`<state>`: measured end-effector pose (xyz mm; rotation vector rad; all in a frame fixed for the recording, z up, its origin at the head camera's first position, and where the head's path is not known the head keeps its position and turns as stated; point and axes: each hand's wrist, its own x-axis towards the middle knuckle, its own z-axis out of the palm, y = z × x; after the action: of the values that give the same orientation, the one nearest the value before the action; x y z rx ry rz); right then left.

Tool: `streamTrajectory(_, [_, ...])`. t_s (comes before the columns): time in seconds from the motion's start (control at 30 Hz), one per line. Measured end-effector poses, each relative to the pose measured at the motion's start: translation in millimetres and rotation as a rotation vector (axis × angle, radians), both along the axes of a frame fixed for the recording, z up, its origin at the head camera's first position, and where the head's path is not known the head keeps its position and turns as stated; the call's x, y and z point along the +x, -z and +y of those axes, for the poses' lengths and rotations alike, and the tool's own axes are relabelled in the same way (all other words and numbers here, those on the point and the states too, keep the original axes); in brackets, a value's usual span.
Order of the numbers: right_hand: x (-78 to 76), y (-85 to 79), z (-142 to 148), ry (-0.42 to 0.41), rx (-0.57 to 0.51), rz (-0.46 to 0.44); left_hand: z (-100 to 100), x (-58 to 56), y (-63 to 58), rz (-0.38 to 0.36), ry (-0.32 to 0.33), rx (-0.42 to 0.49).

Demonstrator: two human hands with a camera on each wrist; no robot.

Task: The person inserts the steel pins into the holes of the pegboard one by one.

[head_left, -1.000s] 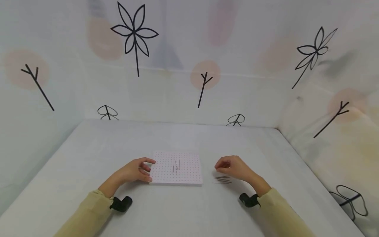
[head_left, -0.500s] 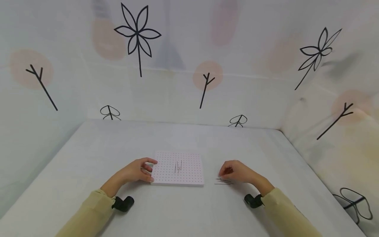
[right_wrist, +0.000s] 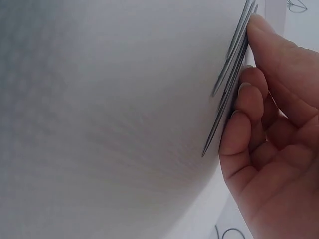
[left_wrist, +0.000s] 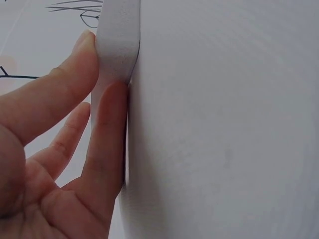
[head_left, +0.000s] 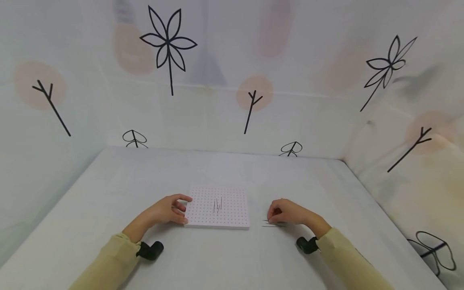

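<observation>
A white pegboard (head_left: 233, 213) with rows of small holes lies on the table, several thin metal pins (head_left: 221, 202) standing near its middle. My left hand (head_left: 164, 210) rests against the board's left edge, thumb by the near corner, fingers spread loosely. In the left wrist view the fingertips (left_wrist: 113, 99) press the board's grey-looking side (left_wrist: 117, 47). To the right of the board, my right hand (head_left: 290, 212) reaches down with curled fingers to a small bunch of pointed metal pins (right_wrist: 234, 79) on the table. Thumb and fingertips touch them; whether one is pinched I cannot tell.
The white-covered table (head_left: 210, 262) stretches out on all sides. White cloth walls (head_left: 217, 121) with printed plants stand behind it and at both sides. A black wrist camera (head_left: 150, 250) is worn at the left cuff, another black wrist camera (head_left: 306, 245) at the right.
My right hand has come down from above the pins onto them, its fingers now covering part of the bunch. The left hand stays at the board's edge. The head view has shifted slightly.
</observation>
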<state>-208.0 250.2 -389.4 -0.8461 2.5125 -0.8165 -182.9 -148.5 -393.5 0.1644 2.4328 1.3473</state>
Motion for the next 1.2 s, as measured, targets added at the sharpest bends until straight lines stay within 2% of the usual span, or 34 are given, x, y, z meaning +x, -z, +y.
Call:
streamTrajectory(0.3, [2.3,0.0,1.0,-0.01,-0.01,-0.028,1.4,2.0,-3.2,0.004,-0.005,-0.017])
streamTrajectory(0.57, [2.1,-1.4,3.0,-0.005,-0.011,-0.016,1.7,3.0,-4.4,0.007,-0.009,-0.023])
streamTrajectory(0.93, [0.3,-9.1,-1.7,0.048,-0.126,0.043,0.9,1.9,-3.8,0.006,-0.001,-0.01])
streamTrajectory(1.2, [-0.2,-12.8,-8.4,0.047,-0.194,0.083,0.8,1.0,-3.0,0.003,0.006,-0.016])
